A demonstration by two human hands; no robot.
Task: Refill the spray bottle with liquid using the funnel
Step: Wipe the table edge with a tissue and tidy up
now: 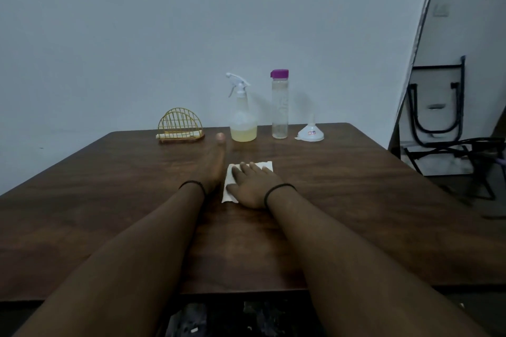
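The right hand lies flat on a white paper napkin in the middle of the brown table. Its fingers are straight and pressing down, not curled around anything. The left hand is stretched forward, blurry, with fingers out straight and nothing in them.

The spray bottle stands at the far edge of the table by the wall. Its white spray top is on, and there is some yellow liquid at the bottom. Just to its right stands a tall clear bottle with a purple cap. Further right, the white funnel sits upside down.

It looks like a wiping step. I cannot tell if the filling is done or not begun. If not begun, the next move would be to twist off the spray top, flip the funnel, and put it in the neck.

There is lots of open table between the hands and the bottles. The bottles are close together, so a reach could knock one. A yellow wire holder sits off to the left.
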